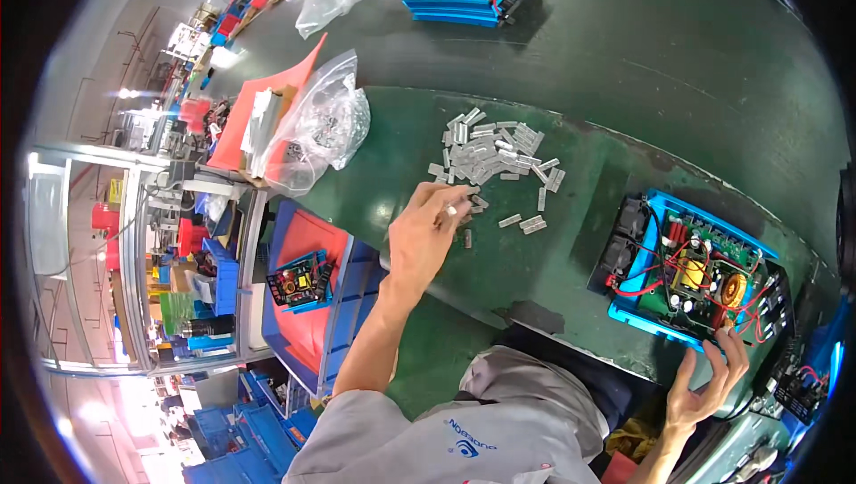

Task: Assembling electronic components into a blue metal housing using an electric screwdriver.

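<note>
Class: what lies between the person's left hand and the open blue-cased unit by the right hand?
In the head view, a few loose silver pieces lie between the left hand and that blue-cased unit; green tabletop shows beyond them.

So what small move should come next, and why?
Probably lift one small block with the left hand: it curls at the near edge of the block pile, though whether it grips one is unclear, while the right hand rests at the edge of the blue casing.
</note>
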A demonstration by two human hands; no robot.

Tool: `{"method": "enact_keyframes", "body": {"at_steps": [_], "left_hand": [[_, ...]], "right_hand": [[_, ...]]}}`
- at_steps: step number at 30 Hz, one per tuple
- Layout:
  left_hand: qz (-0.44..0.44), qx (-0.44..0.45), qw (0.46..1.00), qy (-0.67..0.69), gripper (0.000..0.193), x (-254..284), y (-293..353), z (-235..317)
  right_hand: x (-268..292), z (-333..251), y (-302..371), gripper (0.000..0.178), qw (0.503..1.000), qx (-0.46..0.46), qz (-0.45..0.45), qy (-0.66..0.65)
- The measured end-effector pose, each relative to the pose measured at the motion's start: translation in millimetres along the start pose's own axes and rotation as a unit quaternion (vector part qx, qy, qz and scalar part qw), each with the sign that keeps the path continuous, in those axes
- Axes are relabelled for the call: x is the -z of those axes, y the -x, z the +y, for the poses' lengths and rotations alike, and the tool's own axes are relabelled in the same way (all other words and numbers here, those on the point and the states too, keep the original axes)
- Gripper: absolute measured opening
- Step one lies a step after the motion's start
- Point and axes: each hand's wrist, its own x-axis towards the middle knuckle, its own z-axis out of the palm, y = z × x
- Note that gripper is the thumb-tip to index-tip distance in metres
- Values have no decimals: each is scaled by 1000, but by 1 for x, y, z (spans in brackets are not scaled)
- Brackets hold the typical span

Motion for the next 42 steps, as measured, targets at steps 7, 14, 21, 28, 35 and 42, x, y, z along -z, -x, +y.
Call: {"method": "enact_keyframes", "body": {"at_steps": [7, 14, 21, 28, 35, 42], "left_hand": [[-99, -124, 986, 48, 17, -4, -14, -20], [-188, -67, 977, 79, 16, -15, -17, -8], [-75, -129, 957, 248, 16, 1, 12, 53], [-420, 27, 650, 632, 29, -4, 50, 149], [-417, -9, 719, 556, 37, -45, 69, 179], [-289, -126, 859, 404, 28, -59, 67, 166]], "right_hand": [[-1, -6, 3, 21, 1000, 8, 13, 0], [-11, -11, 20, 22, 998, 32, 13, -59], [-25, -49, 9, 22, 986, 37, -6, -163], [-12, -53, -12, 23, 894, -95, -128, -418], [14, -25, 15, 18, 931, -128, 20, -341], [16, -33, 31, 16, 834, -440, -11, -332]]}}
